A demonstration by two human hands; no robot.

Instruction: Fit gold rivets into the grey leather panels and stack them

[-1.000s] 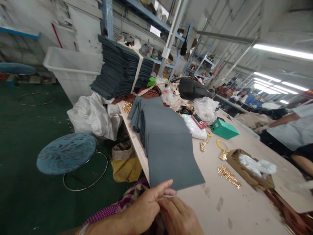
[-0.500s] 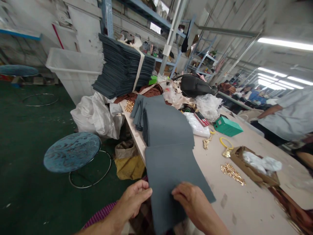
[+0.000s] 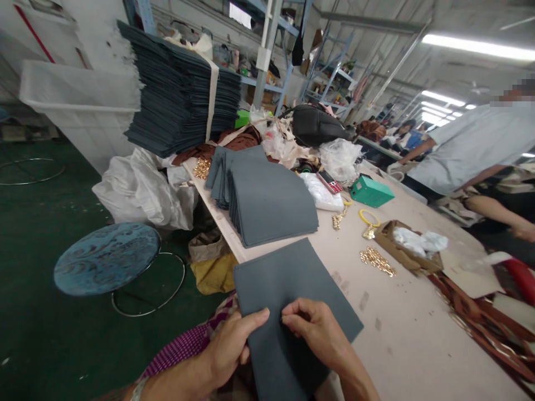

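A dark grey-blue flat panel (image 3: 301, 278) lies slanted over the table's near edge, its lower part toward my lap. My left hand (image 3: 234, 345) grips its left edge, thumb on top and fingers underneath. Over the panel's middle, my right hand (image 3: 313, 328) is closed in a pinch, its fingertips at the surface; what they hold, if anything, is too small to name. Just beyond lies a fanned stack of similar panels (image 3: 271, 200).
On the table (image 3: 401, 334) are a gold chain pile (image 3: 376, 262), a cardboard box (image 3: 407, 248) with white plastic, a green box (image 3: 371, 191) and a red phone (image 3: 329, 182). A blue stool (image 3: 108, 259) stands left. A person (image 3: 472, 150) works at the right.
The panel has come toward me, apart from the stack, and my left thumb now lies over its edge. My right hand has moved slightly left and up. The view has shifted right.
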